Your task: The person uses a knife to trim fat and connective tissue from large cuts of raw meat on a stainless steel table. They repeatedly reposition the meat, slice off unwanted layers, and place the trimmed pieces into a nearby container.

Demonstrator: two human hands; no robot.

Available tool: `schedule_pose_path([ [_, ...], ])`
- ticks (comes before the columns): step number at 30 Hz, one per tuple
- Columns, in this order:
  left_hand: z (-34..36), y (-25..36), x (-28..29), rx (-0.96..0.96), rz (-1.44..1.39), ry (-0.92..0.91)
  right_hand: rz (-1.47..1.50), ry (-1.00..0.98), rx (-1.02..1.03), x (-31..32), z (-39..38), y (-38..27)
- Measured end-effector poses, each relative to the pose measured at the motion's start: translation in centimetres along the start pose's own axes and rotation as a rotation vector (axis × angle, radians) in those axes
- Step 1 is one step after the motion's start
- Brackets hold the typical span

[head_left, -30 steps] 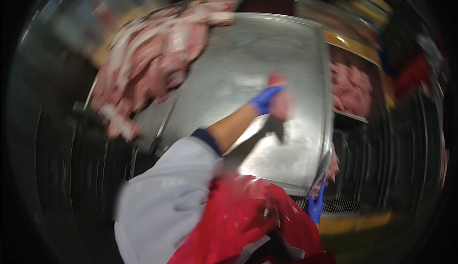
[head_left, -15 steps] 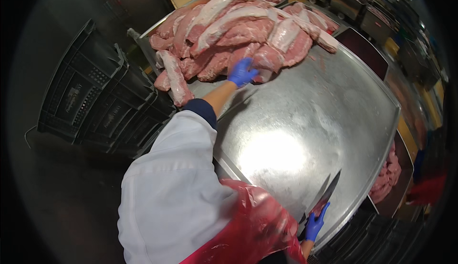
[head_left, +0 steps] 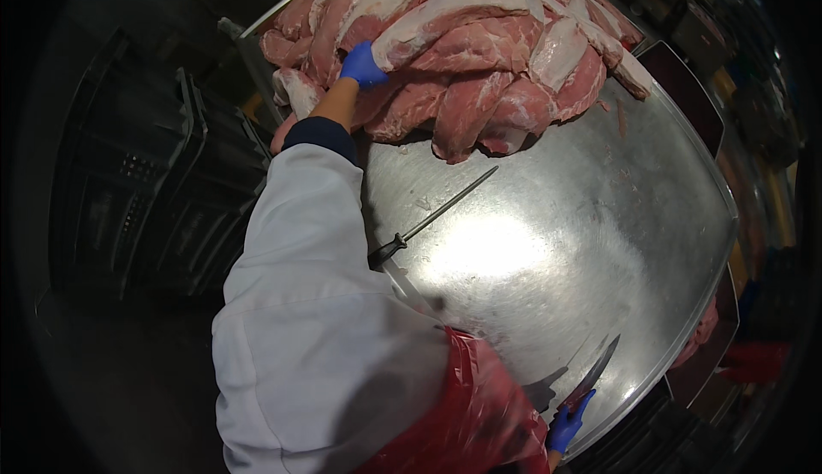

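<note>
My left hand (head_left: pixel 364 65), in a blue glove, reaches to the pile at the far side and is closed on the near end of a long, pale, fat-covered pork loin (head_left: pixel 462 18); its fingertips are partly hidden against the meat. Other pink pork loins (head_left: pixel 467 113) lie heaped around and under that piece. At the lower right, near the table's front edge, my blue-gloved right hand (head_left: pixel 568 423) holds a knife (head_left: pixel 595 373) by its handle. The dark blade points up and away from me, over the metal.
A sharpening steel (head_left: pixel 447 203) with a black handle lies on the metal table (head_left: pixel 634 208), left of centre. Dark plastic crates (head_left: pixel 128 191) are stacked at the left. Bins stand along the right edge, one with pieces of meat (head_left: pixel 698 337).
My left hand has moved left and farther away, from the pile's near edge onto the long loin's end. The sharpening steel has come into view from behind my arm. The knife stays in my right hand.
</note>
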State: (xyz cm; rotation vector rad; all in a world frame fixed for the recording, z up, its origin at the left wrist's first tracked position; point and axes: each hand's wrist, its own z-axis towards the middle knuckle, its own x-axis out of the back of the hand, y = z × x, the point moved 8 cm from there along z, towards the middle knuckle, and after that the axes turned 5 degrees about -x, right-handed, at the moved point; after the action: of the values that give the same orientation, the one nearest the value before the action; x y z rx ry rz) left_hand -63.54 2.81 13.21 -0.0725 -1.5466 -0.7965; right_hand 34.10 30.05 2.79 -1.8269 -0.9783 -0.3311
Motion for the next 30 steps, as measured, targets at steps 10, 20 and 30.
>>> schedule_pose_path([
  [10, 0.0, 0.4, 1.3, 0.015, -0.13, -0.145, -0.083, -0.099, 0.042, -2.8, 0.7, 0.5],
  [20, -3.2, 3.3, 1.3, 0.233, -0.075, 0.014, -0.153, -0.111, 0.07, -3.8, -2.5, 1.4],
  [30, -15.9, 22.1, -1.7, -0.033, -0.182, 0.049, -0.201, -0.049, 0.27, -2.0, -3.1, 1.0],
])
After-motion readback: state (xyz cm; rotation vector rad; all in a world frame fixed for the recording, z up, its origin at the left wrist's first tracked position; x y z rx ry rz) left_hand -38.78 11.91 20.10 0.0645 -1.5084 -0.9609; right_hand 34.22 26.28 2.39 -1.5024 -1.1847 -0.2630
